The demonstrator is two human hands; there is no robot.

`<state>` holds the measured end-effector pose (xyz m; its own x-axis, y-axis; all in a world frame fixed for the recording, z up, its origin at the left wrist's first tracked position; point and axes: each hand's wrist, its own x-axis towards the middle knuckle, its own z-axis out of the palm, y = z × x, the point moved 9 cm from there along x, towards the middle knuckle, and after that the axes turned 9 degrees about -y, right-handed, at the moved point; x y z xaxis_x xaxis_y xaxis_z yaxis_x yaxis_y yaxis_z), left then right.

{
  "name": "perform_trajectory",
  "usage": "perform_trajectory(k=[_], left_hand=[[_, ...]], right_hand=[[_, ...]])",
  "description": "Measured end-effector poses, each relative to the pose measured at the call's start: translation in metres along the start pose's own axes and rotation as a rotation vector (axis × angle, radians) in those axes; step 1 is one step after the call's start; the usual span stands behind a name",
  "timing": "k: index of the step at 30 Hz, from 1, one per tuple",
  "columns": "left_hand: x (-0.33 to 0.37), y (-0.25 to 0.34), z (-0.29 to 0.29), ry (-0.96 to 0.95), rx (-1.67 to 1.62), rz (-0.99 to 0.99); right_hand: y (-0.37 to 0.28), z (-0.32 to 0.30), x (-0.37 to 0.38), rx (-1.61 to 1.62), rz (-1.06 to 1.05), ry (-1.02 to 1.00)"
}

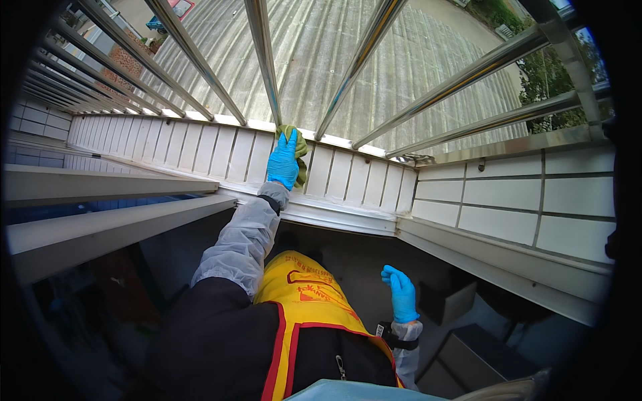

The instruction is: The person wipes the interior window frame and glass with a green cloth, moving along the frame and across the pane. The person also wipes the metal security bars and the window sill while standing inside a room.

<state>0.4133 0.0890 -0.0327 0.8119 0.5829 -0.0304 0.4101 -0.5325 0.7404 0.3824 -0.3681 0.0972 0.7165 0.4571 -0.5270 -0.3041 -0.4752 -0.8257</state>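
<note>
My left hand (283,160), in a blue glove, reaches out over the white-tiled window sill (227,152). Its fingers press and hold a green cloth (298,148) at the sill's outer edge, by the foot of a metal bar (266,70). Part of the cloth is bunched out to the right of the hand; the rest lies under the fingers. Near my right side, below the sill, my right hand (400,293) hangs in a matching glove. Its fingers are loosely bent, with nothing seen in them.
Shiny metal bars (194,60) fence the outside of the sill, with a corrugated roof (334,63) beyond. Pale sliding window frames (107,230) stand at the left, and a metal track (334,215) runs along the inner edge. A dark box-like object (478,361) sits low at the right.
</note>
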Motion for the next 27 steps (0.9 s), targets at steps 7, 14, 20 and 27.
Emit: perform_trajectory(k=[7,14,20,27], left_hand=[[0.08,-0.057,0.045,-0.047,0.23,-0.124],[0.083,-0.049,0.039,-0.095,0.372,-0.135],[-0.006,-0.109,0.014,-0.145,0.015,-0.501],[0.054,-0.106,-0.02,0.069,-0.164,0.01]], right_hand=[[0.005,-0.003,-0.01,-0.035,0.066,0.046],[0.008,-0.014,-0.022,-0.02,0.054,0.08],[0.013,-0.01,-0.014,0.021,0.009,0.041],[0.014,0.001,0.004,-0.024,0.039,-0.017]])
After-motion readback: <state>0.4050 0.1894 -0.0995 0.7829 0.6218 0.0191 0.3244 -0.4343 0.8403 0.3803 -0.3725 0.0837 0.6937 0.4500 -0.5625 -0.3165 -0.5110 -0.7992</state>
